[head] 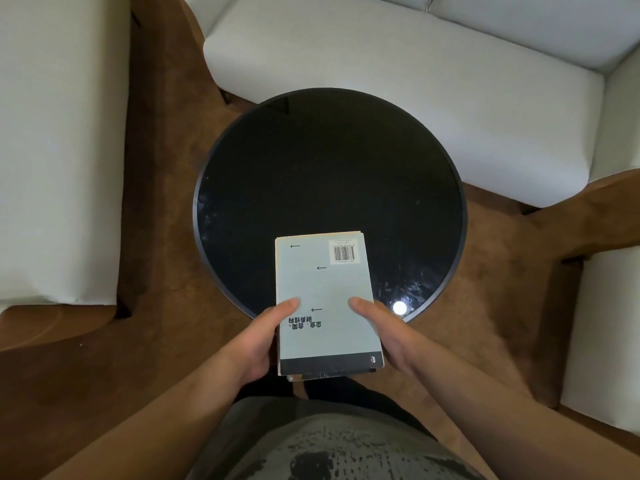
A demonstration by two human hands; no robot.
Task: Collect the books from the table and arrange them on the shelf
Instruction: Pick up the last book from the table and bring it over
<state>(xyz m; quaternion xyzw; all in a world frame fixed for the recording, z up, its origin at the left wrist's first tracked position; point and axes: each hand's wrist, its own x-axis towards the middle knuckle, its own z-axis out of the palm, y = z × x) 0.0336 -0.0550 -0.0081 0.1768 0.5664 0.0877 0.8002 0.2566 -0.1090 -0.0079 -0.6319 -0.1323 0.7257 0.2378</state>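
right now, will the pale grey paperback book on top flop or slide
The pale grey paperback book probably stays fairly stiff: it lies flat with no sag beyond the left hand and right hand. Its cover might slide on the book beneath, though both thumbs press it.

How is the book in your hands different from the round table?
The book is a pale rectangle; the table is a black circle. The left hand and right hand hold the book; the table stands on the carpet. The book carries print and a barcode; the table top is plain and glossy. Both have flat faces turned up.
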